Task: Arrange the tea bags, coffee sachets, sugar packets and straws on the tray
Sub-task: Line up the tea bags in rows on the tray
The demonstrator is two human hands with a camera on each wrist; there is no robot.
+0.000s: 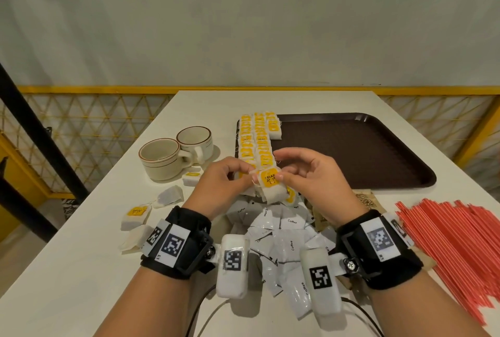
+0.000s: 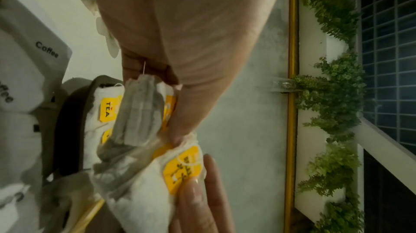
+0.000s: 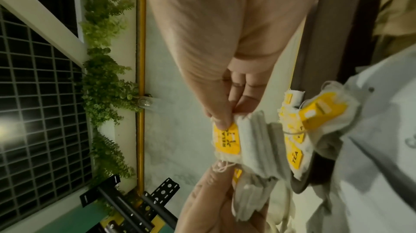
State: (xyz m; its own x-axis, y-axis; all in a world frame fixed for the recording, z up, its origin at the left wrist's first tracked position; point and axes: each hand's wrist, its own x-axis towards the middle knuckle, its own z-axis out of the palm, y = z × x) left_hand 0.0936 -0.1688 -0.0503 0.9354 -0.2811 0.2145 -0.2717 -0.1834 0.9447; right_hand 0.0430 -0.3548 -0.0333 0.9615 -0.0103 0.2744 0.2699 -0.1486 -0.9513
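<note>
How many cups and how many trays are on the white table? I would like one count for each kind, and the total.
Cream ceramic cups with brown rim stripes: 2
Dark brown plastic tray: 1
Total: 3

Tray (image 1: 351, 152) right part free; cups (image 1: 176, 152) crowd left.

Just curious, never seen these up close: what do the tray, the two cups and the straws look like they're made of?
The tray looks like dark brown moulded plastic, matte with a grainy texture. The cups seem glazed ceramic: cream, glossy, with a brown rim stripe. The straws look like thin red plastic with pale stripes, though paper cannot be ruled out.
</note>
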